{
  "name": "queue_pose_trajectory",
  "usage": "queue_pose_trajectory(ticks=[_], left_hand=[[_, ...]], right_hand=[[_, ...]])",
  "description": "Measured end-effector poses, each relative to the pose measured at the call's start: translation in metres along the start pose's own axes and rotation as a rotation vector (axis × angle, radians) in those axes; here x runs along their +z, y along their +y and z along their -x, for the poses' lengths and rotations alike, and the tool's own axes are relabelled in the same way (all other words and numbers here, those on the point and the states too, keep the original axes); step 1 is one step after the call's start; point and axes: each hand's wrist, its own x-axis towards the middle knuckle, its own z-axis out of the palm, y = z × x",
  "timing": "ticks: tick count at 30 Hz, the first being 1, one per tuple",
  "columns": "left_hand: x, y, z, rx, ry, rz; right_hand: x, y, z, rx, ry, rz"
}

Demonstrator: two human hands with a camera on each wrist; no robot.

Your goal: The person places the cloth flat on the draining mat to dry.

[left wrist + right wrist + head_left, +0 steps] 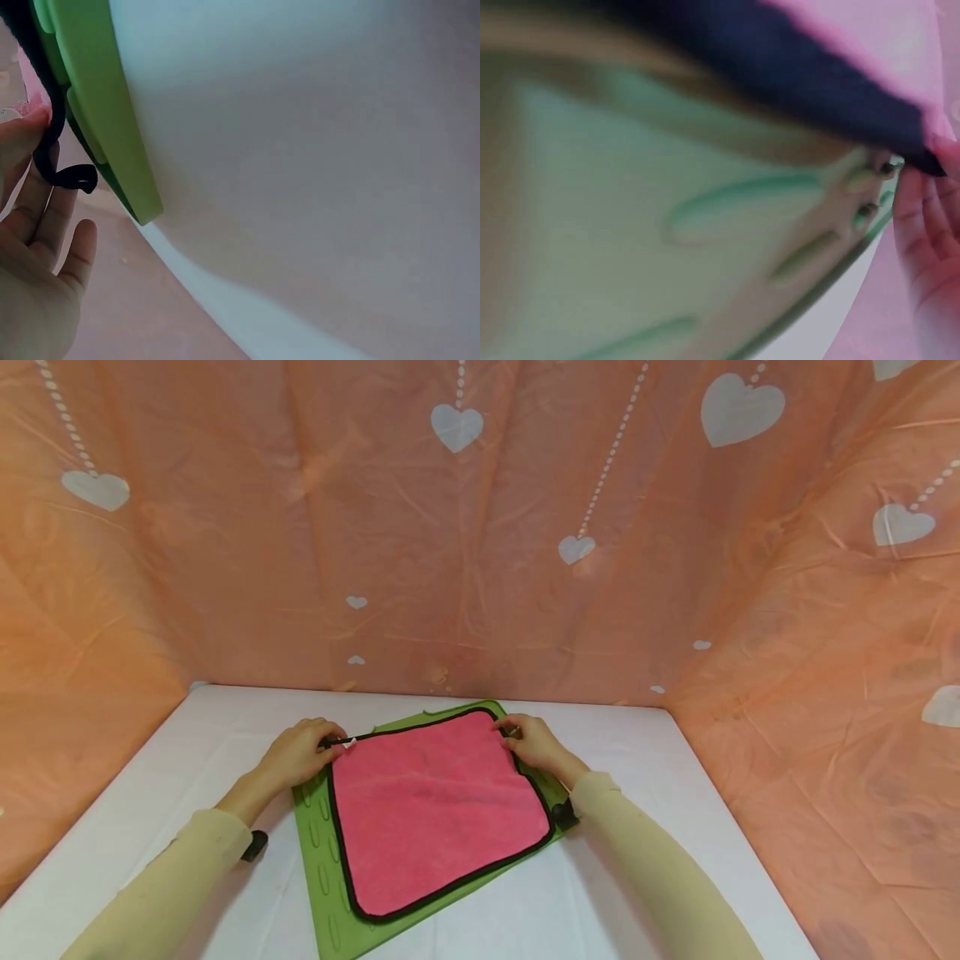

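Observation:
A pink cloth (442, 810) with black edging lies spread over a green board (313, 860) with raised oval ridges. At the cloth's far left corner, my left hand (300, 753) pinches the black edge between thumb and fingers, beside a small white tag (350, 743). In the left wrist view a black hanging loop (76, 178) dangles past those fingers. My right hand (538, 747) pinches the black edge near the far right corner. The right wrist view shows this side of the cloth (885, 37) raised off the ridged board (630, 225).
The board rests on a white table (637, 877). An orange curtain (480, 568) with white hearts rises behind the table and along both sides. Small black devices sit at the left wrist (255, 846) and right wrist (564, 814).

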Motion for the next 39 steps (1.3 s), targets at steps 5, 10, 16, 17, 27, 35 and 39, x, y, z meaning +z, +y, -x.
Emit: queue_pose_trajectory(ticks=[5,10,16,17,27,35,39], left_hand=[[-0.003,0.000,0.002,-0.003,0.020,-0.003],[-0.005,0.000,0.003,-0.014,0.018,0.005],[-0.004,-0.001,0.003,-0.029,-0.014,-0.003],[-0.003,-0.002,0.003,-0.029,-0.020,-0.006],[0.000,0.006,0.014,0.009,0.006,-0.035],[0.007,0.036,0.041,0.147,-0.015,-0.079],[0.013,0.050,0.055,0.188,-0.085,-0.084]], right_hand=[[-0.002,-0.006,-0.007,-0.010,0.042,0.019],[0.000,-0.006,-0.013,-0.005,0.044,0.056],[0.006,0.001,-0.015,-0.026,0.007,0.149],[0.006,0.002,-0.015,-0.022,-0.007,0.161],[0.003,-0.001,-0.004,-0.071,-0.031,0.161],[0.000,-0.018,0.039,-0.154,-0.153,0.218],[0.000,-0.025,0.059,-0.168,-0.233,0.256]])
